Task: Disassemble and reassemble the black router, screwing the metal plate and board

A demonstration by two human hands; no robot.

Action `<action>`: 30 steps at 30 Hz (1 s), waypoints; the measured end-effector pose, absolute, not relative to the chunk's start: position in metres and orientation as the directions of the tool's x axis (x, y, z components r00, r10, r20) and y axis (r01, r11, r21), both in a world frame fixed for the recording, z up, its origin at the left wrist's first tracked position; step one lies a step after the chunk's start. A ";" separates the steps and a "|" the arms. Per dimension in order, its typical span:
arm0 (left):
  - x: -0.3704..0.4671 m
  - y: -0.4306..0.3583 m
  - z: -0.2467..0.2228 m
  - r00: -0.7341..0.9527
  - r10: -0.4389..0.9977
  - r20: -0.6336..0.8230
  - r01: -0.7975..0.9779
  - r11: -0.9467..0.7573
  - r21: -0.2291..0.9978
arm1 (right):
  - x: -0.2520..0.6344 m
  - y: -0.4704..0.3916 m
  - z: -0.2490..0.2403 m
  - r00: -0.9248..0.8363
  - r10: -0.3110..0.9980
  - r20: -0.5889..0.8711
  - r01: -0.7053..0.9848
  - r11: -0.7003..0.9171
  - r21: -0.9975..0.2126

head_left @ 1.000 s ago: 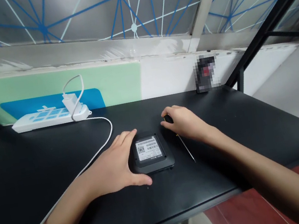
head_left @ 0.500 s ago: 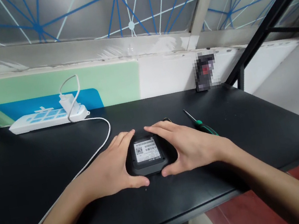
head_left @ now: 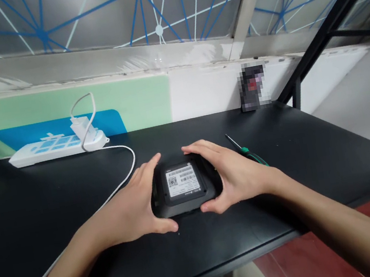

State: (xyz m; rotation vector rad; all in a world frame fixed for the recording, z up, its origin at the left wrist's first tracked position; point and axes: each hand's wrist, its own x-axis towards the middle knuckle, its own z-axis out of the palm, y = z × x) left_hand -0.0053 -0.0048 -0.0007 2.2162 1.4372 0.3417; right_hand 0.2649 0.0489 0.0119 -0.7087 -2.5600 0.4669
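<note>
A black box-shaped device [head_left: 161, 205] with a white printed label [head_left: 183, 180] facing up is between my two hands, over the black table [head_left: 192, 261]. My left hand [head_left: 135, 204] curves round its left side, thumb at the near edge and fingers towards the far edge. On the right side my right hand [head_left: 232, 173] holds it the same way, thumb near the front corner. Whether the device rests on the table or is slightly raised is hard to tell. Just beyond my right hand lies a screwdriver [head_left: 244, 151] with a green and black handle.
At the back left a white power strip [head_left: 40, 152] carries a white plug [head_left: 83, 128], whose cable [head_left: 121, 183] runs along the left towards the front. A dark blurred object [head_left: 251, 88] leans on the back wall. Black frame bars rise at both sides.
The device shows wider between my hands and has tilted or risen slightly. My hands have spread a little apart, and the fingers of my right hand have moved up. The view has shifted slightly.
</note>
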 end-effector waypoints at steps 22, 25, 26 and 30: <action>-0.058 0.007 0.033 0.264 0.955 0.139 0.859 -0.298 0.417 | 0.282 0.072 0.000 -0.686 0.646 0.335 0.446 0.737 -0.508; -0.029 0.008 0.035 0.372 0.915 0.159 0.817 -0.404 0.412 | 0.282 0.074 -0.001 -0.687 0.647 0.330 0.450 0.736 -0.506; -0.020 0.008 0.035 0.415 0.897 0.154 0.805 -0.441 0.397 | 0.282 0.074 -0.001 -0.685 0.646 0.337 0.448 0.738 -0.504; 0.016 0.016 0.037 0.492 0.866 0.091 0.797 -0.490 0.352 | 0.283 0.073 0.001 -0.682 0.636 0.360 0.439 0.751 -0.494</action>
